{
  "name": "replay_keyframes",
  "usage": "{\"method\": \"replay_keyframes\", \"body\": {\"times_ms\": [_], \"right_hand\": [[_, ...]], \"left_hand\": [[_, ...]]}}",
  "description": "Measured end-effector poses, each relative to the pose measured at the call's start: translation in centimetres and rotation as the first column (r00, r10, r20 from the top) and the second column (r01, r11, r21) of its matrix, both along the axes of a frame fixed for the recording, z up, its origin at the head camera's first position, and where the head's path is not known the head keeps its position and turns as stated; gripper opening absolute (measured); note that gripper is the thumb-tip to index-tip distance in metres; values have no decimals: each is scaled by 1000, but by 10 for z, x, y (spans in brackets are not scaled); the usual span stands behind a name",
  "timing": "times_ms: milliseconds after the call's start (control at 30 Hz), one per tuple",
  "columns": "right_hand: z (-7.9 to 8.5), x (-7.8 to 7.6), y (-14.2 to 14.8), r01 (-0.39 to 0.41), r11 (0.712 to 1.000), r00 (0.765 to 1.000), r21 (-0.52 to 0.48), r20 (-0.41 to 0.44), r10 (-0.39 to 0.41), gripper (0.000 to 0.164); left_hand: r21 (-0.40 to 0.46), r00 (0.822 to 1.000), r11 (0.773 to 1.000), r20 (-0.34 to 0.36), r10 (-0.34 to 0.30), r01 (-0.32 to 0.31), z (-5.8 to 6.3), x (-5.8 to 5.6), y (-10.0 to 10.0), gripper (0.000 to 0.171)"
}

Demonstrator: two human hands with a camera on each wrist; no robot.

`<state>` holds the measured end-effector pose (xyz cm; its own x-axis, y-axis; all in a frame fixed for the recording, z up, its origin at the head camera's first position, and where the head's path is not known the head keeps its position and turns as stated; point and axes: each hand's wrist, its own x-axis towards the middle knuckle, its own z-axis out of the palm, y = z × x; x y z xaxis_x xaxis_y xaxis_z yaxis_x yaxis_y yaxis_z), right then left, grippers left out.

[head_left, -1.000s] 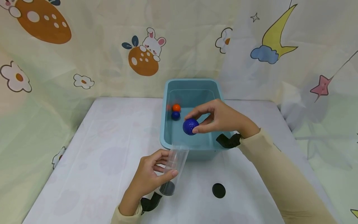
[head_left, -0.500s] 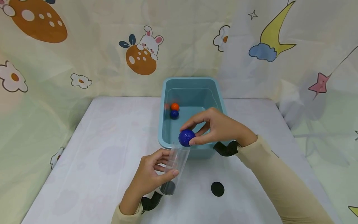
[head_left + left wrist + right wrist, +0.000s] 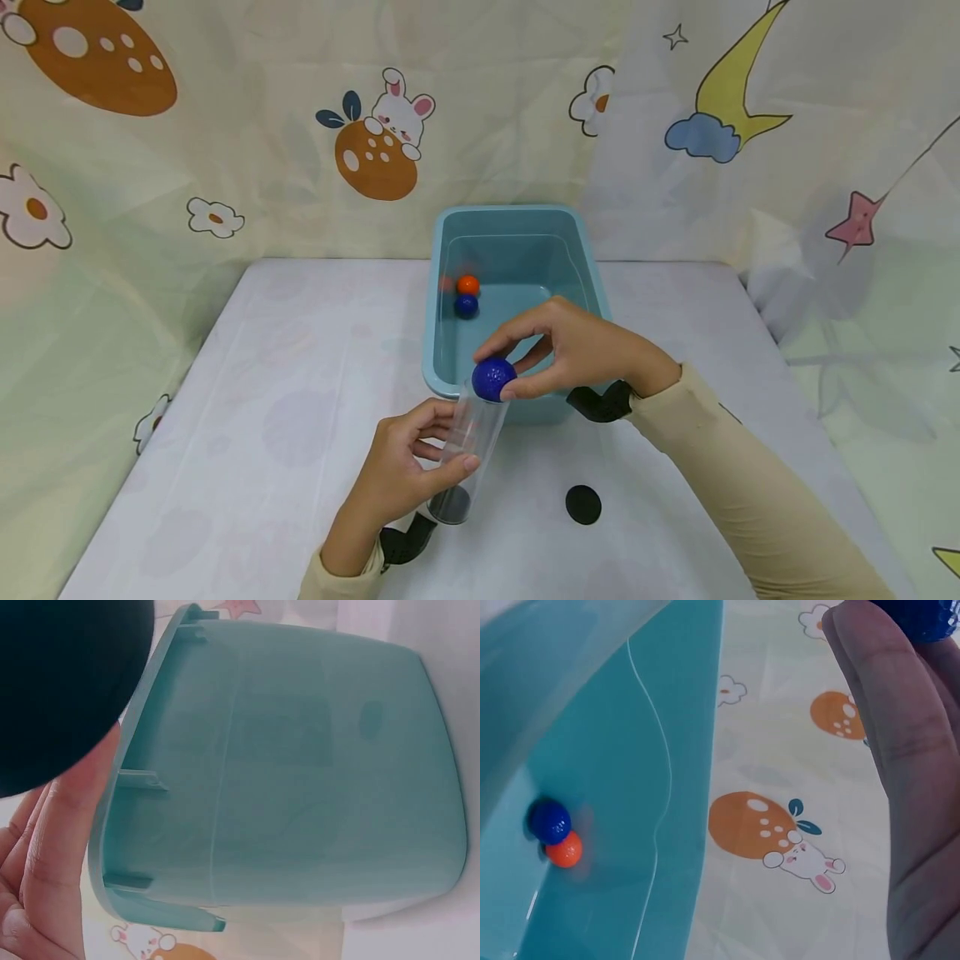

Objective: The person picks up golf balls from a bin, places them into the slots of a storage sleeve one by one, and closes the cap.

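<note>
My left hand (image 3: 416,462) grips a clear plastic tube (image 3: 477,429) with a dark base, tilted so its mouth leans up and away to the right. At that mouth, my right hand (image 3: 573,346) pinches a glossy blue ball (image 3: 492,379) between thumb and fingertips. In the right wrist view the held blue ball (image 3: 926,616) shows only at the top corner. In the left wrist view a large dark round shape (image 3: 67,682), the near end of the tube, covers the upper left, beside the fingers (image 3: 60,840).
Behind the hands stands a light blue plastic bin (image 3: 517,221). Inside it, by the left wall, an orange ball (image 3: 468,286) touches another blue ball (image 3: 467,306). A black disc (image 3: 583,505) lies on the white table (image 3: 315,367), right of the tube. Printed cloth (image 3: 495,100) hangs behind.
My right hand has brought the blue ball down and slightly left, from above the bin to the tube's mouth. My left hand keeps the tube almost still.
</note>
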<state>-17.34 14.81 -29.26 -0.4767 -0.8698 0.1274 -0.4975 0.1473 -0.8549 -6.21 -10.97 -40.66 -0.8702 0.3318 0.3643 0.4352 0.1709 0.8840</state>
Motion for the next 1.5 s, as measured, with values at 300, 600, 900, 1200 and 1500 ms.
{"method": "replay_keyframes", "body": {"times_ms": [300,600,900,1200,1500], "right_hand": [[0,0,1,-11,999,1000,-33,-25,10,32],[-2,-1,3,7,999,998,-49,-61,-10,38],[2,-8,2,81,996,994,-44,-65,-84,38],[9,-25,1,171,985,984,-41,-52,-173,38],[19,-45,-5,262,965,965,-1,-34,-261,36]], "left_hand": [[3,1000,1000,-25,1,-1,-1,0,0,40],[9,1000,1000,-12,-14,14,-3,1,1,41],[19,1000,1000,-4,-13,13,-3,2,-2,42],[28,1000,1000,14,-10,10,-2,3,-3,41],[31,1000,999,20,-7,6,-1,3,-4,41]]}}
